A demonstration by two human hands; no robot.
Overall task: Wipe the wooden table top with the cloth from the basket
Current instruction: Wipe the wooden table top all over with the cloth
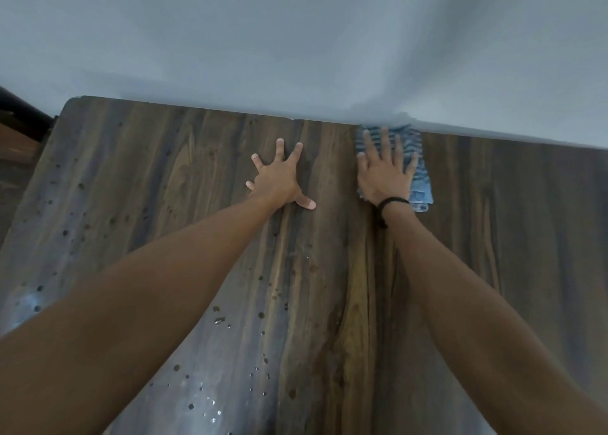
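Water drops (217,319) speckle the lower left of the wooden table (329,303), near the bottom of the frame, so that stretch likely remains to be wiped. Farther up, at centre, the left hand (279,179) lies flat with fingers spread and grasps nothing, seemingly bracing the long reach. Farthest, right of centre by the wall (296,39), the right hand (383,174) presses palm-down on the folded blue cloth (419,184), pinning it for a stroke rather than clutching it.
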